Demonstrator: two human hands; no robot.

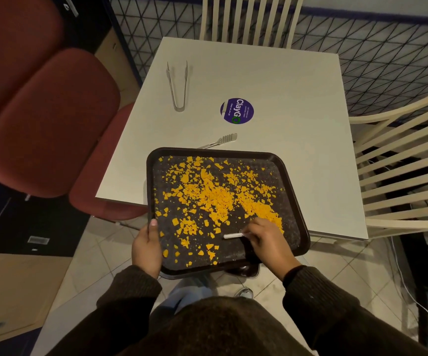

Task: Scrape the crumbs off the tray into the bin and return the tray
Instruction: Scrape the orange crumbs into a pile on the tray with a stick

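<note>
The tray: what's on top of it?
Orange crumbs lie scattered across the tray, thickest near the middle. The right hand is over it, pinching a thin white stick. The left hand grips the left rim. Whatever lies beneath the right hand is hidden.

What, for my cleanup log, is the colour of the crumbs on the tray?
Orange-yellow crumbs on the dark tray; head view.

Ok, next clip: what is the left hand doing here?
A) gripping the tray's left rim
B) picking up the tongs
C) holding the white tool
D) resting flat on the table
A: the left hand grips the tray at its left rim, thumb over the edge, while the right hand holds the white tool.
</note>
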